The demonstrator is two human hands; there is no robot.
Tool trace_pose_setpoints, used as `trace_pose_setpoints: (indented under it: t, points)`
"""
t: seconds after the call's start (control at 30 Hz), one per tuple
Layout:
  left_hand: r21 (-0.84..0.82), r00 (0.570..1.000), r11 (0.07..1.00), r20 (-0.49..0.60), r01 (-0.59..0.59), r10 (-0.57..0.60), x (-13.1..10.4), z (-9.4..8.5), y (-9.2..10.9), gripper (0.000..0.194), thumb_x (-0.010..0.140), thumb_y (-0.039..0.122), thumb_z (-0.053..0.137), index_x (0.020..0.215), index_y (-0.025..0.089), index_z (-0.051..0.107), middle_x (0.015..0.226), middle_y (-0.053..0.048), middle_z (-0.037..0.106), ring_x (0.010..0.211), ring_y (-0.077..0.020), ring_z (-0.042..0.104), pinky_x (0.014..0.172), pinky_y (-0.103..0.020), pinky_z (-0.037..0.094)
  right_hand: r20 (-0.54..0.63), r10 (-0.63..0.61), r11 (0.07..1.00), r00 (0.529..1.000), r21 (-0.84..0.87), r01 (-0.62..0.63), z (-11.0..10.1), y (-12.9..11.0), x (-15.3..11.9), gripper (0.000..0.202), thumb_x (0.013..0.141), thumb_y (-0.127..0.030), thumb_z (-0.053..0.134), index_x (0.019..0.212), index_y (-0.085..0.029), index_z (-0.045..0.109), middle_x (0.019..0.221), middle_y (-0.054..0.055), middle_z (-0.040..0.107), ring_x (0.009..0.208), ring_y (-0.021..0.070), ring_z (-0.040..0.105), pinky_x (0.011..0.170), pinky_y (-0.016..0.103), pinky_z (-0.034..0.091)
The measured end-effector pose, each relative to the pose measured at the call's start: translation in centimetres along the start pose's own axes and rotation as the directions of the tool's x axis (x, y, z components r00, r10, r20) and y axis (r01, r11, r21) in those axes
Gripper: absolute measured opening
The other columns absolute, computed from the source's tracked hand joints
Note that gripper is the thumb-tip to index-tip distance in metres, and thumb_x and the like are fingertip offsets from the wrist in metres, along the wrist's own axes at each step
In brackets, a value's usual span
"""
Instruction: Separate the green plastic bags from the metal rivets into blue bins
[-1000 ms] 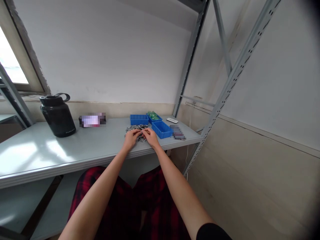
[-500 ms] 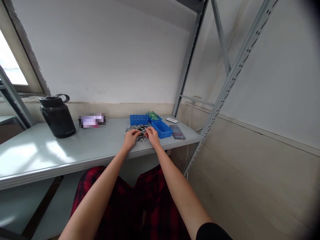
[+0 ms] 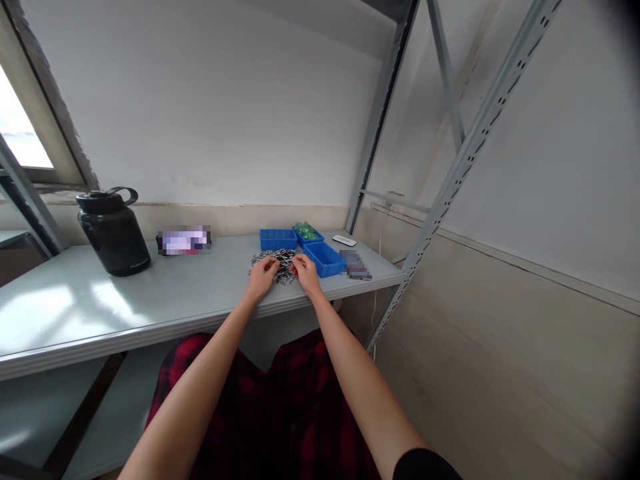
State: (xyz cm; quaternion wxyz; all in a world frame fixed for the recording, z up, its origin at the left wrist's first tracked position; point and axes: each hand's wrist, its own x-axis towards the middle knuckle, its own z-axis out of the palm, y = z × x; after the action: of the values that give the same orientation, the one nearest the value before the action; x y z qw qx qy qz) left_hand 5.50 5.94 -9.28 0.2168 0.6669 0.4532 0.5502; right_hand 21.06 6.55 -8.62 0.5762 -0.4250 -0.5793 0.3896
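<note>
A heap of small, thin, dark and silvery metal pieces (image 3: 285, 272) lies near the front edge of the table, partly covered by my hands. My left hand (image 3: 261, 279) is at the heap's left side, thumb and fingers pinched together over it. On the opposite side, my right hand (image 3: 306, 275) also has its fingers closed in a pinch, a small gap from the left fingertips. Whatever the fingertips grip is too small to make out. Just right of my right hand stands an open blue bin (image 3: 331, 268).
Behind the heap is another blue bin (image 3: 278, 241), beside one holding green pieces (image 3: 307, 231). A white flat object (image 3: 344, 241) and a blurred item (image 3: 356, 265) lie to the right. Leftward stand a dark bottle (image 3: 116, 237) and a blurred item (image 3: 184, 240). Metal shelf posts (image 3: 425, 227) rise at right.
Both hands stay over the heap with only slight finger movement. The view has shifted a little.
</note>
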Motion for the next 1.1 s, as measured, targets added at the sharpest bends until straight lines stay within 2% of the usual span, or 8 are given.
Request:
trace_pose_setpoints:
  t: [0.33,0.5,0.63,0.77,0.87,0.97,1.03,1.1]
  points:
    - [-0.058,0.998,0.997,-0.031,0.052,-0.053,-0.1,0.0,-0.3,0.024,0.087,0.039,0.052,0.088,0.019,0.064,0.072,-0.003,0.066,0.070,-0.0191,0.062,0.072,-0.031,0.048,0.027,-0.025,1.000,0.999,-0.018,0.026,0.4,0.2,-0.3,0.021,0.082,-0.043,0.057,0.084,-0.022,0.057,0.066,0.000,0.063,0.064,0.0177,0.060,0.063,0.029,0.049]
    - [-0.055,0.994,0.994,-0.059,0.090,-0.093,0.0,0.0,-0.6,0.024,0.087,0.037,0.052,0.094,0.018,0.065,0.076,-0.005,0.068,0.070,-0.0201,0.063,0.070,-0.032,0.048,-0.013,-0.207,0.964,0.978,-0.177,0.201,-0.9,-2.1,0.0,0.023,0.086,-0.044,0.054,0.088,-0.022,0.060,0.072,0.002,0.066,0.069,0.0190,0.063,0.070,0.031,0.049]
    - [-0.028,0.992,0.994,-0.072,0.102,-0.104,-0.1,0.0,-0.9,0.024,0.085,0.032,0.050,0.096,0.017,0.066,0.075,-0.004,0.067,0.070,-0.0200,0.062,0.070,-0.032,0.048,-0.083,-0.280,0.864,0.956,-0.456,0.214,-5.0,-5.5,2.6,0.019,0.090,-0.036,0.052,0.087,-0.021,0.063,0.076,0.005,0.068,0.073,0.0208,0.062,0.076,0.034,0.047]
    - [0.019,0.995,0.997,-0.064,0.074,-0.072,-0.2,-0.1,-0.9,0.023,0.084,0.029,0.049,0.093,0.018,0.066,0.081,-0.006,0.069,0.076,-0.0212,0.062,0.076,-0.034,0.047,0.032,-0.273,0.641,0.962,-0.740,0.206,-9.4,-6.7,5.1,0.012,0.088,-0.027,0.058,0.081,-0.020,0.065,0.076,0.009,0.069,0.078,0.0243,0.061,0.077,0.035,0.044]
    - [0.038,0.995,0.995,-0.059,0.088,-0.086,-0.3,-0.1,-0.9,0.023,0.083,0.028,0.049,0.094,0.017,0.067,0.081,-0.006,0.068,0.075,-0.0214,0.062,0.075,-0.034,0.047,0.104,-0.206,0.495,0.973,-0.847,0.195,-10.7,-6.3,5.6,0.009,0.088,-0.021,0.059,0.088,-0.017,0.068,0.086,0.014,0.070,0.086,0.0271,0.062,0.080,0.036,0.044]
    - [0.035,0.991,0.993,-0.073,0.111,-0.108,-0.2,0.0,-0.9,0.023,0.083,0.026,0.049,0.095,0.017,0.067,0.078,-0.005,0.068,0.073,-0.0211,0.061,0.074,-0.034,0.046,0.205,-0.249,0.372,0.946,-0.882,0.289,-9.3,-5.7,4.5,0.018,0.089,-0.018,0.057,0.104,-0.017,0.067,0.102,0.015,0.070,0.098,0.0278,0.060,0.086,0.037,0.044]
    - [0.033,0.991,0.993,-0.081,0.113,-0.110,-0.2,0.1,-0.9,0.023,0.082,0.025,0.050,0.096,0.017,0.066,0.077,-0.005,0.067,0.072,-0.0209,0.061,0.074,-0.034,0.046,0.316,-0.283,0.332,0.906,-0.854,0.401,-7.0,-5.2,2.9,0.021,0.092,-0.019,0.053,0.109,-0.018,0.066,0.109,0.014,0.068,0.103,0.0266,0.059,0.090,0.036,0.044]
    - [0.037,0.991,0.994,-0.086,0.103,-0.100,-0.2,0.0,-0.7,0.023,0.082,0.023,0.050,0.096,0.017,0.066,0.077,-0.004,0.067,0.073,-0.0207,0.061,0.076,-0.034,0.047,0.465,-0.216,0.313,0.858,-0.800,0.512,-4.2,-4.7,1.1,0.019,0.092,-0.022,0.055,0.106,-0.018,0.067,0.107,0.013,0.068,0.103,0.0261,0.059,0.090,0.036,0.044]
